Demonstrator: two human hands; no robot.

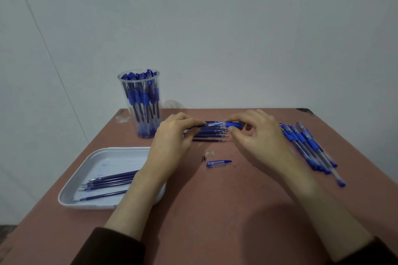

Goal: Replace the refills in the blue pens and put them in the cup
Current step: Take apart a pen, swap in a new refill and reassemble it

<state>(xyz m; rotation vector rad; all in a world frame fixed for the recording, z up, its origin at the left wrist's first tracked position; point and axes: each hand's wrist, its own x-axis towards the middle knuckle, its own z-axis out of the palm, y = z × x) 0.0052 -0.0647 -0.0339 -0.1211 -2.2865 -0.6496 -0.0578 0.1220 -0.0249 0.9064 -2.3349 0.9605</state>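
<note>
My left hand [174, 135] pinches the clear barrel of a blue pen [214, 123] held level above the table. My right hand [256, 133] grips the pen's blue grip section [233, 124] at its right end. Just under the pen lies a row of loose dark blue refills [212, 134]. A clear plastic cup [140, 101], packed with several blue pens, stands at the back left. A pile of blue pens [308, 146] lies to the right of my right hand. A pen cap [218, 163] and a small dark tip piece [203, 158] lie between my forearms.
A white tray [71, 197] at the front left holds several refills [112, 179]; my left forearm crosses its right side. Tiny bits of debris [211, 153] lie near the cap. The reddish table [215, 221] ends at the back against a pale wall.
</note>
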